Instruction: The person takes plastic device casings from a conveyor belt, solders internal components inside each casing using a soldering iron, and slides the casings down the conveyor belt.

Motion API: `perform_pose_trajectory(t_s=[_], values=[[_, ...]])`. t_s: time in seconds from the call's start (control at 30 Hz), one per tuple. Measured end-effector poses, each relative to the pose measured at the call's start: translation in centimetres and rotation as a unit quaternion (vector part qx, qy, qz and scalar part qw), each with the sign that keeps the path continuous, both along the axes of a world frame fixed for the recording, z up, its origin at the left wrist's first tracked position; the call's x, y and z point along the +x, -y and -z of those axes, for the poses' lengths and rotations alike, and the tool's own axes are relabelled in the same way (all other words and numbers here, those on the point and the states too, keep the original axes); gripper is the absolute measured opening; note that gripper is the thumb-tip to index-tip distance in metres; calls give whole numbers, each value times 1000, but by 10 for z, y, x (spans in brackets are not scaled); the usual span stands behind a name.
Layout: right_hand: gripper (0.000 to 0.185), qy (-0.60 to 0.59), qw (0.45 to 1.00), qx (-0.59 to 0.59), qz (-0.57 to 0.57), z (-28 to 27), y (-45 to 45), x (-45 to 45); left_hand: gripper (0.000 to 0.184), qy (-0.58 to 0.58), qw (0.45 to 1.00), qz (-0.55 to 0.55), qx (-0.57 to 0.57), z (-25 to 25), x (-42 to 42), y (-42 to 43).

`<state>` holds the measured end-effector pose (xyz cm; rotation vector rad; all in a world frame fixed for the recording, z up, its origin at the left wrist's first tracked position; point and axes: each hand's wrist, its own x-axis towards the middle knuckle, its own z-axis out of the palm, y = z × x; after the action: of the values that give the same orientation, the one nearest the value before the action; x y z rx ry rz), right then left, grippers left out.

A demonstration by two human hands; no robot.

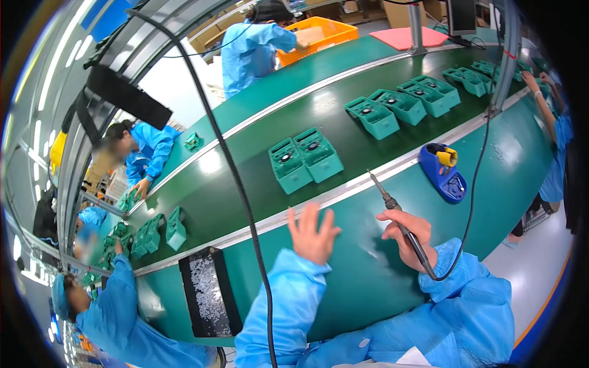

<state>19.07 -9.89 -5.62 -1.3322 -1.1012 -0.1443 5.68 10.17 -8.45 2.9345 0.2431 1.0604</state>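
My right hand [410, 238] grips a soldering iron [400, 222] by its dark handle, the metal tip pointing up and away over the rail of the conveyor. With fingers spread and nothing in it, my left hand [314, 234] hovers above the near edge of the bench. Beyond it, a pair of green plastic housings [305, 158], each with a round black part inside, sits side by side on the dark green belt. A blue soldering iron stand [443, 173] with a yellow piece on top rests on the bench right of the iron.
A black tray [210, 293] of small whitish pieces lies at my left. More green housings [372, 116] line the conveyor belt [239, 165]. A black cable [236, 184] hangs across my view; the iron's cord runs up the metal post [504, 67]. Co-workers in blue stand around.
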Motion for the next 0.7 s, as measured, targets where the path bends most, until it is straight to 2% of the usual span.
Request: perform_pose_trajectory(t_s=[0.1,0.4,0.63,0.7], values=[[35,26,997,-71,14,0,3,-2,52,-13,998,35,-55,-1,-22,45],[30,-18,995,-96,-30,-2,-1,-25,46,-37,972,158,-170,13,-42,116],[31,28,990,-118,-65,1,-1,-38,43,-28,974,137,-175,14,-42,110],[30,41,993,-93,-56,1,-3,-40,42,-34,976,135,-165,14,-43,110]])
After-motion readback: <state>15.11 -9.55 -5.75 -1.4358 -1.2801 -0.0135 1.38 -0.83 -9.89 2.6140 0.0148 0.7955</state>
